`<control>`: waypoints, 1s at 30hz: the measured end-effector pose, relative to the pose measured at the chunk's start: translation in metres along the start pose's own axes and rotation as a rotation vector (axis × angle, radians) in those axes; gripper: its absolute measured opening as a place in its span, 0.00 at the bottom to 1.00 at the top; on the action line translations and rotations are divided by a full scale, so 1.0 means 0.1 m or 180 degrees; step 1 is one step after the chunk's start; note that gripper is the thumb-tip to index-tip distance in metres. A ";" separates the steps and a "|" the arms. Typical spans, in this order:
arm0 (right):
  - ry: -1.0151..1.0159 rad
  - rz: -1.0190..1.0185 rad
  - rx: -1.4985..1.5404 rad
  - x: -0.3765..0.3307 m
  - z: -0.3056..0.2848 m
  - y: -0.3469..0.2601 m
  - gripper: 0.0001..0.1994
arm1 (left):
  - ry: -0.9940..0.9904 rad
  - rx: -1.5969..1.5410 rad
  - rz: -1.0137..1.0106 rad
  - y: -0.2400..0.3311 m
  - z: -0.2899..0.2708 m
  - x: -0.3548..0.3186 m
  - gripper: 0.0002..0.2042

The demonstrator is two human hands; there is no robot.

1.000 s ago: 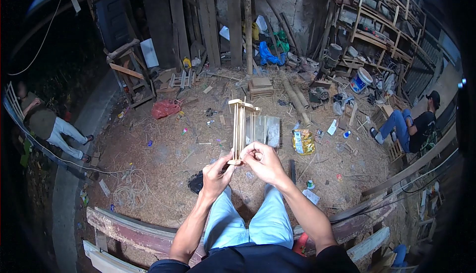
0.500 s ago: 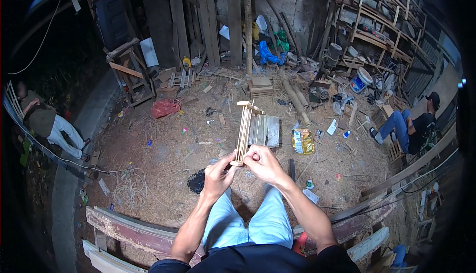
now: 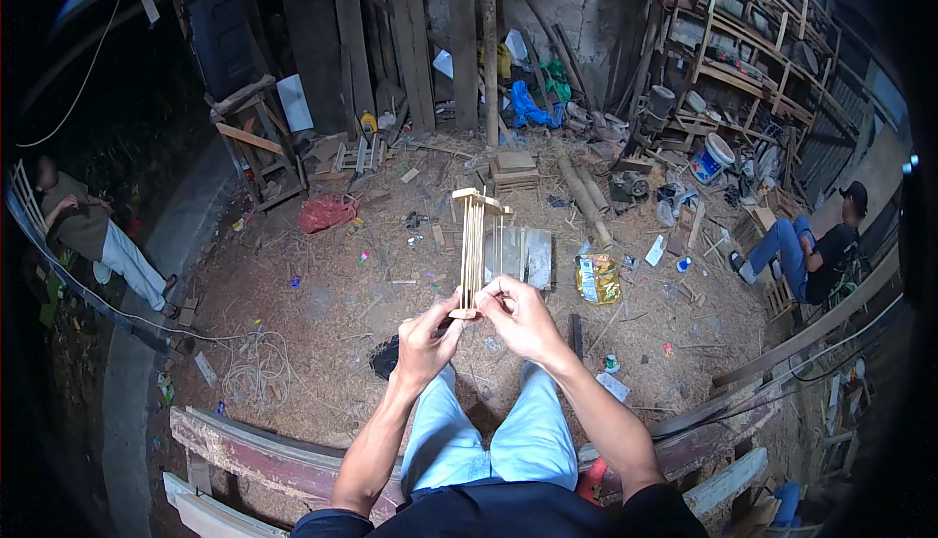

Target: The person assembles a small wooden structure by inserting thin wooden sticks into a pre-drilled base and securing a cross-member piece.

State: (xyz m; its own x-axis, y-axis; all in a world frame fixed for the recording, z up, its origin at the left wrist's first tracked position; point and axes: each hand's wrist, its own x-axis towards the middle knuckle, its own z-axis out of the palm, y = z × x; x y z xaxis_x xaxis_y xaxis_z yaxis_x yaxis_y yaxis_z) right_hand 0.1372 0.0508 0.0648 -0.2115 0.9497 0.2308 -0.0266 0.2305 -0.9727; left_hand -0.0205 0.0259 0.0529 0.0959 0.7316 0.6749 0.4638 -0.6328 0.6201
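Observation:
Between my hands is a small light-wood frame [image 3: 472, 245], made of several thin parallel rods that run into short end bars. Its far end bar [image 3: 483, 202] points away from me, and the near end bar lies at my fingertips. My left hand [image 3: 427, 344] is closed on the near left corner, thumb and fingers pinching it. My right hand [image 3: 521, 319] pinches at the near right side, fingers curled; whether it grips a rod or the bar is partly hidden. Beyond the frame, a grey block [image 3: 528, 257] sits on the ground, partly covered by the frame and my hand.
Stacked wooden pieces [image 3: 513, 169] stand farther ahead. A gold plastic packet [image 3: 597, 278] lies right of the block, a red bag [image 3: 327, 213] to the left. One person [image 3: 829, 255] sits at right; another [image 3: 98, 230] leans at left. A wooden beam [image 3: 264, 450] runs beside my legs.
The frame's far end has swung left and turned, so its rods show more spread out. My right hand has shifted slightly up. The person at left has moved a little more upright.

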 end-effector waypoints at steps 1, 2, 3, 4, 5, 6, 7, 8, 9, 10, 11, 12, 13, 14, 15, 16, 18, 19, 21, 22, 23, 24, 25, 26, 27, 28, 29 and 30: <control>0.0040 -0.0053 -0.0099 -0.01 0.01 0.03 0.06 | 0.0016 -0.0001 0.0002 0.00 0.00 0.00 0.14; -0.0008 0.0001 -0.0246 -0.01 0.01 0.00 0.06 | 0.0033 -0.0002 0.0005 -0.01 0.00 0.01 0.14; -0.0056 0.0055 -0.0393 -0.01 0.00 -0.06 0.06 | 0.0051 -0.0002 0.0008 -0.01 0.00 0.01 0.14; -0.0104 0.0108 -0.0540 -0.02 -0.01 -0.09 0.05 | 0.0042 0.0006 0.0006 -0.01 -0.01 0.01 0.14; -0.0111 0.0047 -0.0626 -0.02 -0.02 -0.10 0.05 | 0.0028 0.0011 0.0010 0.01 -0.01 0.02 0.14; -0.0118 -0.0014 -0.0713 -0.03 -0.04 -0.10 0.05 | 0.0014 0.0017 0.0013 0.02 -0.02 0.03 0.14; -0.0125 -0.0075 -0.0799 -0.03 -0.04 -0.11 0.05 | 0.0004 0.0046 0.0035 0.02 -0.02 0.03 0.15; -0.0093 -0.0107 -0.0776 -0.03 -0.04 -0.09 0.05 | -0.0004 0.0067 0.0057 0.02 -0.02 0.03 0.16; -0.0060 -0.0139 -0.0753 -0.03 -0.02 -0.06 0.05 | -0.0013 0.0088 0.0079 0.01 -0.02 0.03 0.16; -0.0029 -0.0172 -0.0729 -0.03 -0.01 -0.04 0.05 | -0.0017 0.0059 0.0034 0.00 -0.01 0.02 0.16; 0.0000 -0.0173 -0.0674 -0.02 0.01 -0.04 0.05 | -0.0018 0.0048 -0.0010 -0.01 -0.02 0.01 0.16; 0.0027 -0.0174 -0.0619 -0.02 0.03 -0.04 0.06 | -0.0019 0.0038 -0.0056 -0.03 -0.02 -0.01 0.17; 0.0053 -0.0175 -0.0562 -0.01 0.05 -0.03 0.07 | -0.0007 0.0018 -0.0059 -0.05 -0.03 -0.04 0.16; 0.0084 -0.0176 -0.0448 -0.01 0.06 0.01 0.07 | 0.0003 -0.0030 -0.0055 -0.08 -0.01 -0.07 0.16; 0.0114 -0.0177 -0.0333 -0.01 0.07 0.10 0.07 | 0.0014 -0.0077 -0.0052 -0.09 0.00 -0.08 0.16; 0.0143 -0.0179 -0.0218 -0.01 0.07 0.14 0.07 | 0.0018 -0.0096 -0.0069 -0.08 0.01 -0.07 0.15; 0.0163 0.0058 -0.0343 -0.04 0.06 0.13 0.07 | 0.0023 -0.0108 -0.0116 -0.06 0.02 -0.07 0.14; 0.0176 0.0176 -0.0408 -0.04 0.05 0.13 0.07 | -0.0015 -0.0112 -0.0160 -0.07 0.02 -0.08 0.14; 0.0141 0.0200 -0.0211 -0.05 0.07 0.12 0.05 | -0.0093 -0.0115 -0.0250 -0.12 0.01 -0.10 0.13; 0.0129 0.0211 -0.0116 -0.06 0.07 0.11 0.05 | -0.0021 -0.0243 -0.0316 -0.14 0.03 -0.12 0.13; 0.0369 -0.0050 -0.0518 -0.08 0.06 0.05 0.04 | 0.0055 -0.0359 -0.0386 -0.16 0.03 -0.14 0.13; 0.0596 -0.0313 -0.0910 -0.11 0.04 -0.06 0.03 | 0.0137 -0.0463 -0.0461 -0.18 0.02 -0.16 0.13; 0.0824 -0.0578 -0.1301 -0.13 0.02 -0.14 0.03 | 0.0169 -0.0690 -0.0669 -0.18 -0.01 -0.16 0.13; 0.1120 -0.0832 -0.1720 -0.13 -0.02 -0.17 0.03 | 0.0200 -0.0938 -0.0878 -0.18 -0.01 -0.15 0.12; 0.1207 -0.1063 -0.1920 -0.13 -0.05 -0.18 0.07 | 0.0232 -0.1184 -0.1087 -0.17 -0.01 -0.13 0.12; 0.1061 -0.0866 -0.1611 -0.14 -0.05 -0.15 0.09 | 0.0332 -0.1437 -0.1137 -0.15 -0.02 -0.11 0.13; 0.0928 -0.0676 -0.1317 -0.16 -0.04 -0.13 0.11 | 0.0360 -0.1483 -0.1136 -0.17 -0.01 -0.10 0.13; 0.0691 -0.0477 -0.0831 -0.18 -0.02 -0.13 0.12 | 0.0389 -0.1526 -0.1136 -0.20 -0.01 -0.09 0.13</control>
State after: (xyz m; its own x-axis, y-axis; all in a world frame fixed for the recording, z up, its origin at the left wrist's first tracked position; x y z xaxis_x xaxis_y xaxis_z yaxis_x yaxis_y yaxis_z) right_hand 0.1436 0.0316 0.0734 -0.0111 0.9177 0.3971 0.2144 0.3901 -0.8955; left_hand -0.0320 0.0315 0.0347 -0.1074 0.9031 0.4158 -0.0023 -0.4185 0.9082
